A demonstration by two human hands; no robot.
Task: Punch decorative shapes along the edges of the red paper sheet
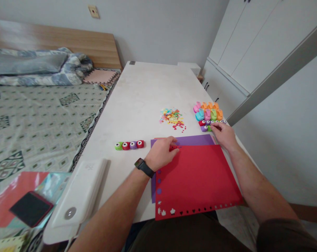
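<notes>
My left hand point(162, 153), with a black watch at the wrist, is closed on a small red paper punch point(172, 147) at the upper left edge of a red sheet point(197, 178). Punched shapes run along the sheet's left and bottom edges. Beneath it lies a purple sheet point(192, 140), showing at the top and left. At the right, the fingers of my right hand point(225, 134) pinch a green paper punch point(209, 128) beside a purple punch point(204, 128). The fingers partly hide the green one.
Colourful paper cut-outs point(172, 117) lie scattered beyond the sheets. Larger punches point(207, 113) stand in rows at the right, and a row of small punches point(129, 145) at the left. A white lamp-like device point(79, 189) sits at the table's left edge. A dark phone point(31, 209) rests on the bed.
</notes>
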